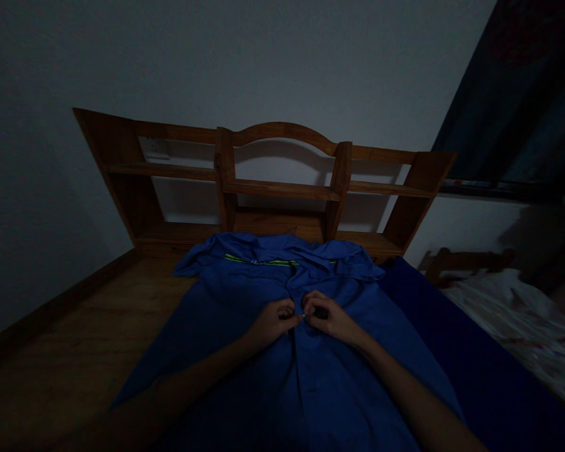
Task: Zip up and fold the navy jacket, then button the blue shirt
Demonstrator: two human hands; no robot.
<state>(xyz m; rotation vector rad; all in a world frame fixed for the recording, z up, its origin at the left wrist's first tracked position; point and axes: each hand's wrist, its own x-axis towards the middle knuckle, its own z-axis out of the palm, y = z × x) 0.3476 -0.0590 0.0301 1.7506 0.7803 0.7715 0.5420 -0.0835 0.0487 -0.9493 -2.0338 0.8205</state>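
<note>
Now your left hand [272, 321] and right hand [327, 317] almost touch, both pinching the blue shirt [311, 376] front at its middle opening; collar lies just beyond them, wooden headboard [282, 188] farther off.

Two bare arms showing in dim light, nothing worn on either.

The left hand [273, 321] and right hand [328, 317] are showing up bare: no gloves, and no rings or watch that the gloom lets us make out. Both forearms are running in from the near edge uncovered, no sleeve or cuff appearing anywhere along them. The low light is swallowing the finer detail, so nails and knuckles are coming through only as soft shapes.
</note>
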